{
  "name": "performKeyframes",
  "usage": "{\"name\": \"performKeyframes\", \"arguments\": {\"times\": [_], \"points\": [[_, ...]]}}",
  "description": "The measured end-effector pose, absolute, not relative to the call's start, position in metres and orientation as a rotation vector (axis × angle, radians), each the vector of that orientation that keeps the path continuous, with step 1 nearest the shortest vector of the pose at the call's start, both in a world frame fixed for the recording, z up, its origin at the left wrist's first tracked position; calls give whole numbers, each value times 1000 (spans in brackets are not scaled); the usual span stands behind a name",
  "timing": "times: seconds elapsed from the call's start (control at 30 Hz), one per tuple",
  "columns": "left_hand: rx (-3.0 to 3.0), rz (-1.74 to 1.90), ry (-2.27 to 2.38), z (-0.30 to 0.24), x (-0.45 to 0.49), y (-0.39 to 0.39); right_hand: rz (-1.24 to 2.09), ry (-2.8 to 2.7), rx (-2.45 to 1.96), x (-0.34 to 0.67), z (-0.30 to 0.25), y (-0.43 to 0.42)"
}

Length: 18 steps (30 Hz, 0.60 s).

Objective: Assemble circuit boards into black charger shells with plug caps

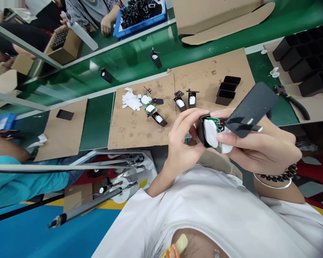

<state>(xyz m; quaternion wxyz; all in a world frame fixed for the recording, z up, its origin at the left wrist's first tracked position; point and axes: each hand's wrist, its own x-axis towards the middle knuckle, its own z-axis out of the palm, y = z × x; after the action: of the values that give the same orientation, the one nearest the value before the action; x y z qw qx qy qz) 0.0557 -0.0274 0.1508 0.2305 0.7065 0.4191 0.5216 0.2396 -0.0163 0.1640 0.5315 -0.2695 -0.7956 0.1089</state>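
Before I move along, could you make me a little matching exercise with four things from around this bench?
1. Pliers
2. Tray
3. Circuit board
4. Beaded bracelet

A. Green, between the left hand and right hand
B. Being worn
C. Lying near black boxes
D. Blue, heaped with black parts

Pairs: 1-C, 2-D, 3-A, 4-B

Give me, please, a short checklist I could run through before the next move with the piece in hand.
1. Case supported: ok, the left hand grips the black case.
2. Circuit board fully inside: not ok, the green circuit board sticks partly out of the case.
3. Black panel outside the opening: ok, the black panel lies over the right hand.
4. Wires unpinched: cannot tell, fingers and panel hide most of them.
5. Pliers set aside: ok, the pliers lie apart from both hands.
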Motion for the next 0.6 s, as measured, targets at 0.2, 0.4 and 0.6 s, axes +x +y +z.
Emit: {"name": "performKeyframes", "arguments": {"times": [0.2, 0.4, 0.6], "points": [[1717, 1334, 1183, 112, 60, -9, 359, -2154, -703, 244, 139, 0], [1500, 1273, 1350, 48, 67, 18, 301, -1828, -1179, 217, 71, -9], [1618, 1207, 1458, 12, 71, 24, 218, -1796, -1383, 192, 26, -10]]}}
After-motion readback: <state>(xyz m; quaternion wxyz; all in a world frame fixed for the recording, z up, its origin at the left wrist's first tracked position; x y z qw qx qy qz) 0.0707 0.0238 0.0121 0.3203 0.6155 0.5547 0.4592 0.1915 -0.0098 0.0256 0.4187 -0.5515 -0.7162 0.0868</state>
